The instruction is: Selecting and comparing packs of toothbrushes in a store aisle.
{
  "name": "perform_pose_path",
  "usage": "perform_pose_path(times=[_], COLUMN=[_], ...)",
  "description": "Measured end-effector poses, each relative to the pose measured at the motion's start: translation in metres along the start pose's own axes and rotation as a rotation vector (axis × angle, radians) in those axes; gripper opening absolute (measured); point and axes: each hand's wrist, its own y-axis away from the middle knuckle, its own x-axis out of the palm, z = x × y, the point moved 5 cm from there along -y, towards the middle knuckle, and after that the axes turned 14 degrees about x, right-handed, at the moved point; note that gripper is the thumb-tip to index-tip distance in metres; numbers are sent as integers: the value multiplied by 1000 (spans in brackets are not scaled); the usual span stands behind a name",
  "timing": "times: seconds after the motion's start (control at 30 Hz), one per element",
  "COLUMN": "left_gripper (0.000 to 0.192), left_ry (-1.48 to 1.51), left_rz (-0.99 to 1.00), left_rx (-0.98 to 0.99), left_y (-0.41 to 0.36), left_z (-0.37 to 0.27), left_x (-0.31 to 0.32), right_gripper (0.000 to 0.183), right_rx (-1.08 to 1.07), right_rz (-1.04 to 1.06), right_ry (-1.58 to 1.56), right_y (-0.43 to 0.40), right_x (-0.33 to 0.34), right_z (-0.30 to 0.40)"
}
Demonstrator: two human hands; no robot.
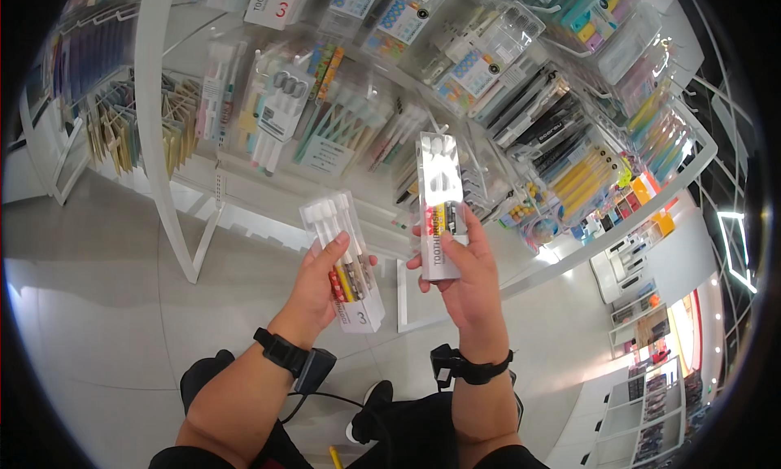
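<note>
My left hand [314,280] is closed around a clear-and-white toothbrush pack [354,286], its thumb across the front; white brush heads and red, yellow and dark patterned handles show through the plastic. In my right hand [470,261] a similar toothbrush pack [440,188] stands upright, with glare over its clear upper part and the thumb on its lower front. The two packs are apart. Behind them hang more toothbrush packs on the display rack, among them one with white brushes [274,115] and a bundle with green handles [341,115].
A white rack frame post [155,133] rises at the left, and a curved white rail [610,225] runs along the right. Packs with yellow handles [579,182] hang at the right. Flat packets [116,127] hang at the left. Grey tiled floor [104,286] lies below; further shelves [653,414] stand at the lower right.
</note>
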Motion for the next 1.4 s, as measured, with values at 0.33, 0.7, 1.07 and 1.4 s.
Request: perform_pose_path(times=[0.33, 0.7, 1.07, 1.4], left_gripper=[39, 40, 39, 35], left_ry=[56, 116, 116, -55], left_rz=[-23, 34, 35, -62], left_rx=[62, 65, 85, 118], left_y=[-1, -2, -1, -4], left_z=[-14, -19, -23, -18], left_x=[1, 1, 2, 1], right_gripper=[34, 54, 102, 50], right_rx=[42, 97, 365, 370], right_rz=[-55, -59, -186, 240], right_ry=[-214, -370, -365, 161], right_y=[-102, -218, -237, -68], right_x=[-22, -13, -8, 4], right_z=[-83, -108, -112, -134])
